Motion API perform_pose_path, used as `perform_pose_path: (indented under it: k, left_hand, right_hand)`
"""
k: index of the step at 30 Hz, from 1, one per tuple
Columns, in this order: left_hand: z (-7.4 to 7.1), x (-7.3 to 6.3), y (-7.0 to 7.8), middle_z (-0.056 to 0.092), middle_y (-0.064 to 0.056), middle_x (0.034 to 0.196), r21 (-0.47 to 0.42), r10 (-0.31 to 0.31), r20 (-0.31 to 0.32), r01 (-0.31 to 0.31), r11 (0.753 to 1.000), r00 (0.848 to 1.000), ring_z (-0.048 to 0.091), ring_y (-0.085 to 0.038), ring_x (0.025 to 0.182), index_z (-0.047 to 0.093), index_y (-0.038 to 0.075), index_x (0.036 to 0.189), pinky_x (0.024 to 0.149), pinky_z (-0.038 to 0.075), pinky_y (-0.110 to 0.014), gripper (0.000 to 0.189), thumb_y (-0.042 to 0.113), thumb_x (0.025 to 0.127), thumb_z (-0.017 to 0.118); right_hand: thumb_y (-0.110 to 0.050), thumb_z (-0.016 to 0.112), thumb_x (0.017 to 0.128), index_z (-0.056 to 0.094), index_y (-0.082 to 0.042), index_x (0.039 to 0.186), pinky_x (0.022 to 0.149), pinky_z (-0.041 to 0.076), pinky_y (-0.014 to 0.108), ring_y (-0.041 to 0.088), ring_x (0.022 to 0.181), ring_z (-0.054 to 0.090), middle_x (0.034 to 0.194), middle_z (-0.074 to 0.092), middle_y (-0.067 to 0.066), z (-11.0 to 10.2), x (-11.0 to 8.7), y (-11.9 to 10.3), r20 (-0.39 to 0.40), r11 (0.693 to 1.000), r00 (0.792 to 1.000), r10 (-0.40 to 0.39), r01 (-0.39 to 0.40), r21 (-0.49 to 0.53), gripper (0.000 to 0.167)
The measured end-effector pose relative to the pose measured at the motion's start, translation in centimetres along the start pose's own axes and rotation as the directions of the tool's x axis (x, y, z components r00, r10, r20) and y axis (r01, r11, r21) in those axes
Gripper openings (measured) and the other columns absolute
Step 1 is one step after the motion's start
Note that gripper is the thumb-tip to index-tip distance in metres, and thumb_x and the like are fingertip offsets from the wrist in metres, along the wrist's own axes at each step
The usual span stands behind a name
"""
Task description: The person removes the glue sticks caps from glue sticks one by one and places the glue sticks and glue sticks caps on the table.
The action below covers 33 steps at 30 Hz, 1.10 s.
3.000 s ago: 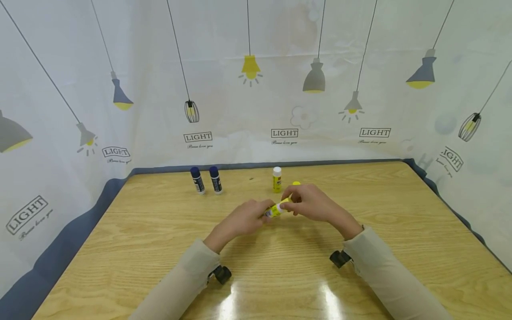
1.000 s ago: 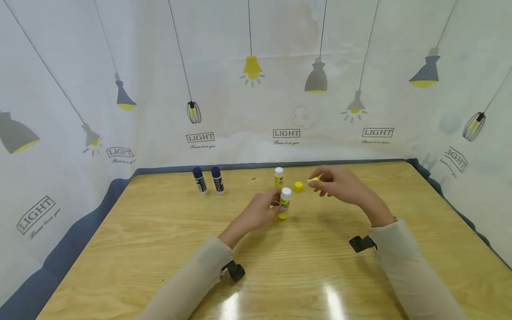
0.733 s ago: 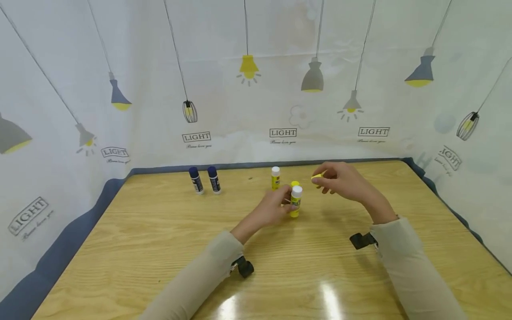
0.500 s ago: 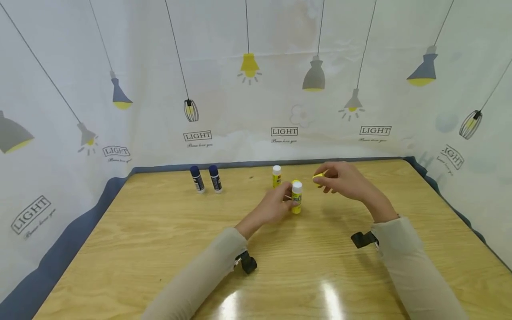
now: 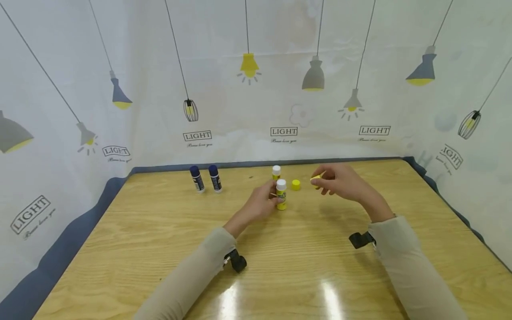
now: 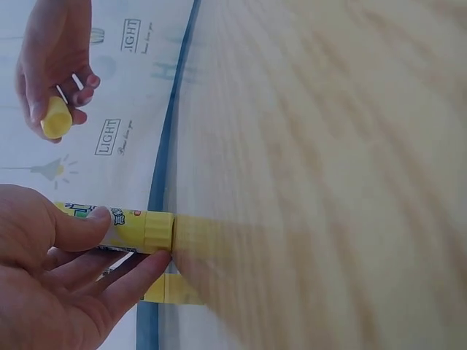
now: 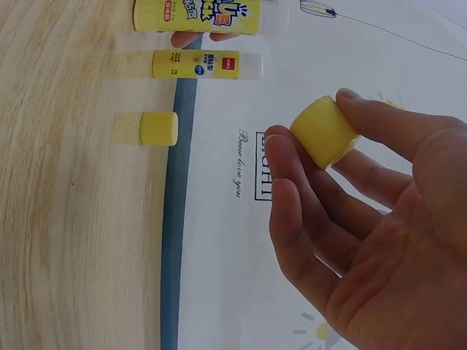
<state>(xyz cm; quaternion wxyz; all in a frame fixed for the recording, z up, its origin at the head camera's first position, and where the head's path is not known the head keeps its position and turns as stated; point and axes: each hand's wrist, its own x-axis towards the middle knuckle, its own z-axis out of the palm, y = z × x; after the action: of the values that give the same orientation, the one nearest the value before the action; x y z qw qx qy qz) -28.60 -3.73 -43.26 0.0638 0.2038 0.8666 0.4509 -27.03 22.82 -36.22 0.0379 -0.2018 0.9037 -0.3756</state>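
Note:
My left hand (image 5: 260, 203) grips a yellow glue stick (image 5: 282, 199) with thumb and fingers. It stands upright, white end up and yellow base right at the tabletop in the left wrist view. Off to the right, my right hand (image 5: 340, 180) pinches a yellow cap (image 7: 324, 133) between thumb and fingertips, raised above the table. A second yellow cap (image 5: 295, 185) lies on the table between the hands. Just behind the held stick stands another yellow glue stick (image 7: 208, 65), also with its white end up; the held stick partly hides it in the head view.
Two glue sticks with dark blue caps, a left one (image 5: 197, 179) and a right one (image 5: 215, 178), stand at the back left of the wooden table (image 5: 160, 249). A white cloth (image 5: 224, 89) printed with lamps hangs behind and at both sides.
Three seconds ago both hands were together at the tilted glue stick. Since then the cap came away in my right hand; my left hand stood the stick upright, moved it right, then back left.

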Motion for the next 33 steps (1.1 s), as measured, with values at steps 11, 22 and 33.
perform_pose_path:
  k: [11,22,33]
  left_hand:
    - [-0.5,0.3,-0.1,0.062,-0.02,0.14,0.016,-0.006,0.01,0.005,1.0,1.0,0.064,-0.035,0.127,0.053,0.004,0.137,0.105,0.055,-0.042,0.033,0.005,0.104,0.059]
    - [-1.2,-0.2,-1.0,0.067,-0.017,0.133,0.054,-0.038,0.027,0.037,0.998,0.999,0.067,-0.032,0.122,0.055,0.007,0.135,0.101,0.056,-0.044,0.036,0.007,0.1,0.066]
    - [-5.3,-2.9,-2.3,0.065,-0.017,0.136,0.025,-0.132,0.036,0.132,0.991,0.991,0.065,-0.034,0.124,0.054,0.006,0.142,0.094,0.059,-0.043,0.044,0.015,0.101,0.067]
  right_hand:
    - [-0.01,0.067,0.1,0.068,-0.003,0.123,0.07,0.062,0.034,0.02,0.082,0.074,0.115,0.07,0.023,0.7,0.3,0.0,-0.023,0.999,0.998,-0.05,0.05,0.004,0.025]
    - [0.001,0.059,0.092,0.069,0.001,0.126,0.068,0.058,0.033,0.03,0.088,0.075,0.132,0.061,0.029,2.8,1.8,-0.8,-0.021,0.999,0.999,-0.05,0.05,-0.019,0.035]
    - [-0.003,0.065,0.094,0.063,0.004,0.125,0.075,0.06,0.036,0.027,0.092,0.072,0.119,0.067,0.024,4.5,3.6,-0.2,-0.004,0.999,1.0,-0.027,0.027,-0.034,0.032]
